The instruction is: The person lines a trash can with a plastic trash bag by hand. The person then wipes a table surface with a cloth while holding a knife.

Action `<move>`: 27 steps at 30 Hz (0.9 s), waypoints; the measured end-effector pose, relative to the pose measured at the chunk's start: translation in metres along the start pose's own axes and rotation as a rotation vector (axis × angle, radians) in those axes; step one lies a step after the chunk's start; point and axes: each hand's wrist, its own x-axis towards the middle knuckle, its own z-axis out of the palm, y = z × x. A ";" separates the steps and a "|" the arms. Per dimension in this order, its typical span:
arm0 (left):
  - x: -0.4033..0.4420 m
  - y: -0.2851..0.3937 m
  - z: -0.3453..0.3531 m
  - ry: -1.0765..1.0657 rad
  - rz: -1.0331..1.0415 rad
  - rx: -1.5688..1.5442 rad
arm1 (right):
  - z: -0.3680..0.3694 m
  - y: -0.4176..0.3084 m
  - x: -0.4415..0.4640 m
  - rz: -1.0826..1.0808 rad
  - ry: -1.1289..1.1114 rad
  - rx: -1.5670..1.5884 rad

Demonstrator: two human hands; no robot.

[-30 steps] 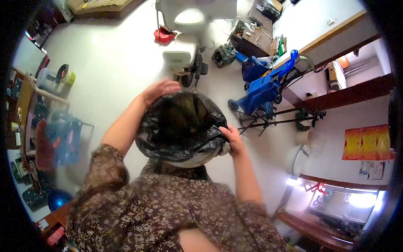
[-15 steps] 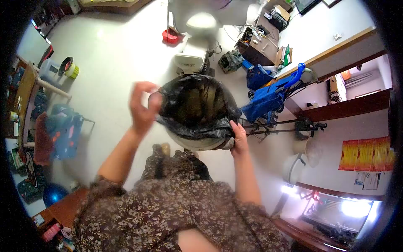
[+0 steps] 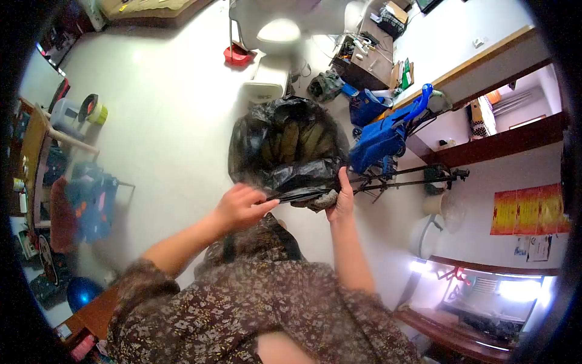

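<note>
A black plastic bag (image 3: 288, 139) lines a round bin held in front of my body, its mouth spread wide. My left hand (image 3: 244, 206) pinches the bag's near edge and stretches it at the lower left. On the right side, my right hand (image 3: 341, 197) grips the rim through the bag, thumb up. A grey, bunched lump (image 3: 324, 201) sits beside my right palm; what it is I cannot tell. The bag covers most of the bin.
A blue folding cart (image 3: 379, 142) and black metal bars stand to the right. Ahead are a white appliance (image 3: 267, 82), a red dustpan (image 3: 239, 54) and a cluttered desk (image 3: 370, 60). A blue ball (image 3: 83, 293) lies at lower left.
My left hand has moved from the bin's left side down to the near edge and closed on the bag. The near part of the bag is pulled toward me. My right hand stays at the rim.
</note>
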 end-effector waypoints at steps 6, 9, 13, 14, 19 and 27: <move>-0.043 -0.002 0.053 0.099 -0.584 -0.607 | 0.004 -0.004 -0.005 0.057 -0.048 0.112; -0.027 -0.016 0.052 0.759 -1.387 -1.648 | 0.006 -0.002 -0.006 0.063 -0.084 0.085; -0.049 -0.058 0.048 0.785 -1.445 -1.815 | 0.000 0.007 -0.002 0.028 -0.091 -0.021; -0.054 -0.065 0.046 0.696 -1.504 -1.733 | -0.001 0.009 -0.001 0.021 -0.089 -0.050; -0.048 -0.078 0.014 0.921 -1.516 -0.693 | 0.005 0.011 -0.007 0.012 -0.116 -0.102; 0.035 -0.031 0.016 -0.484 -0.574 -0.069 | 0.008 0.021 -0.017 0.101 -0.181 -0.214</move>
